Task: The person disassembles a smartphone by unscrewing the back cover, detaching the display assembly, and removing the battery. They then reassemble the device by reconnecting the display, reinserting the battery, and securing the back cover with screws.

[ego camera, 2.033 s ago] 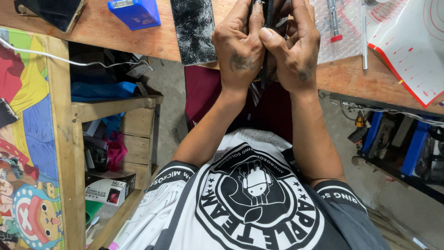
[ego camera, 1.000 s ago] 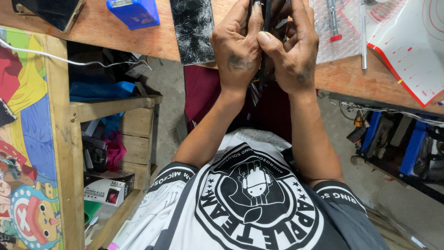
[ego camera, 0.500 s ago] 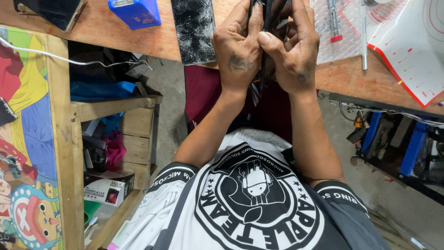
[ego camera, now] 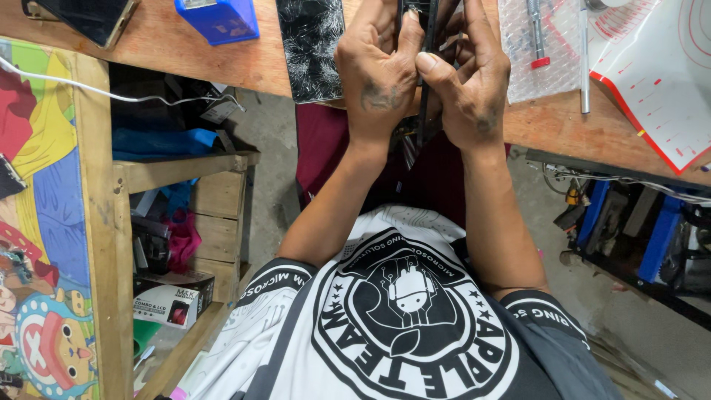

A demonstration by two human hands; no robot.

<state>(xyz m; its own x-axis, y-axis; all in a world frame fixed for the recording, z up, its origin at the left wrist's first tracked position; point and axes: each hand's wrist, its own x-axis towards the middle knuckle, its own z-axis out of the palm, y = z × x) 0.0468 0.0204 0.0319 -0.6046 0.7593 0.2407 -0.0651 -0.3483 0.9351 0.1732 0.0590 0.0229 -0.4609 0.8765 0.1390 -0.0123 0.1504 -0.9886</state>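
phone frame point(ego camera: 424, 81), thin, black and seen edge-on, stands upright between both hands over the near edge of the wooden workbench point(ego camera: 222, 63). left hand point(ego camera: 376, 74) grips it from one side, fingers curled tight; right hand point(ego camera: 470, 85) clamps the other side, thumb pressed on the edge. a cracked black screen panel point(ego camera: 311, 44) lies just left of them, a blue box point(ego camera: 218, 18) farther left, bubble wrap point(ego camera: 541, 52) to the right.

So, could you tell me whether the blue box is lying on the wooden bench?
Yes, the blue box sits on the wooden bench, left of the cracked dark panel.
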